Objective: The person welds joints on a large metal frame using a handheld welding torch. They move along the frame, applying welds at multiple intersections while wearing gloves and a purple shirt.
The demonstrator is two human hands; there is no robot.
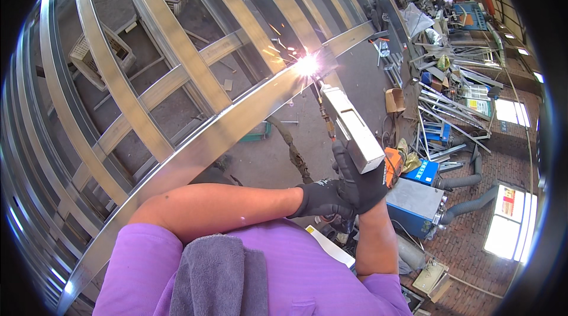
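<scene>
My right hand, in a dark glove, is closed round a hand-held welding gun with a long white box-shaped head. A brass-coloured fitting runs along the side of the head. From its tip a bright weld glare with orange sparks meets a shiny metal frame, where a crossbar joins the long edge bar. Reaching across from the left, my left hand, also gloved, is closed against the underside of my right hand; what its fingers grip is hidden.
Many parallel metal bars fill the left side, with a white crate on the floor below them. On the right stand a blue machine with a grey hose, a cardboard box and piled metal lengths. A grey towel hangs on my front.
</scene>
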